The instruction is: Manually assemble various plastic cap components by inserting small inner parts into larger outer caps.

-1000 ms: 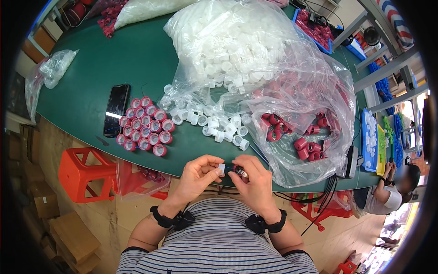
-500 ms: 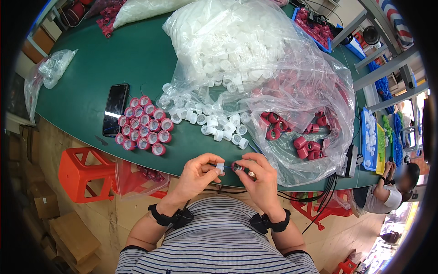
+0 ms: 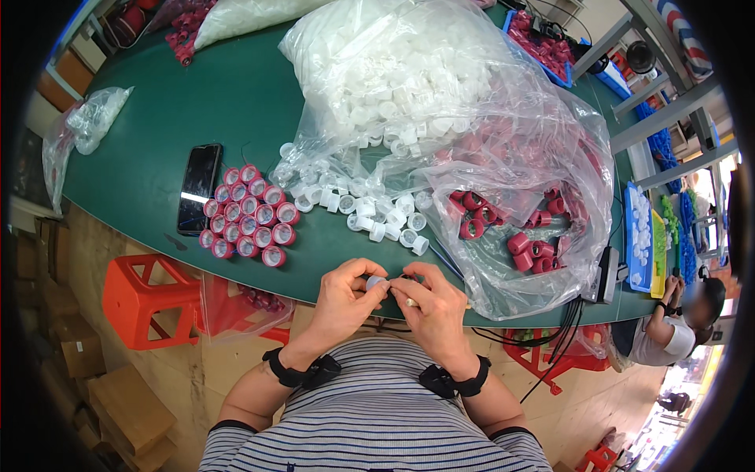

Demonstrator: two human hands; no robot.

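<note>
Head view: the left hand (image 3: pixel 338 303) is gripping a white translucent cap (image 3: pixel 375 281) between thumb and fingers (image 3: pixel 355 269), the cap peeking out at the tips. Just to its right, the right hand (image 3: pixel 439 315) is curling its fingers closed on a dark red ring (image 3: pixel 407 277), which they are mostly hiding; a small pale tip is showing among them, too small to identify. Both sets of fingers are meeting closely at the near edge of the green desk (image 3: pixel 236 86).

Straight beyond the fingers, a big clear bag (image 3: pixel 311 51) is holding a heap of white caps, and loose caps (image 3: pixel 385 224) are lying before its mouth. Beyond and right of the fingers, another clear bag (image 3: pixel 503 297) is lying open, with dark red rings sitting inside. Left of the fingers, a cluster of pink-red rings (image 3: pixel 250 206) with whitish insides is standing beside a phone (image 3: pixel 200 189).

Well right of the fingers, a blue tray (image 3: pixel 642 285) is carrying white pieces. Far beyond them, another blue tray (image 3: pixel 560 82) is holding dark red parts. Lower left, a clear bag (image 3: pixel 228 318) containing dark red pieces is resting at a red stool (image 3: pixel 149 307).
</note>
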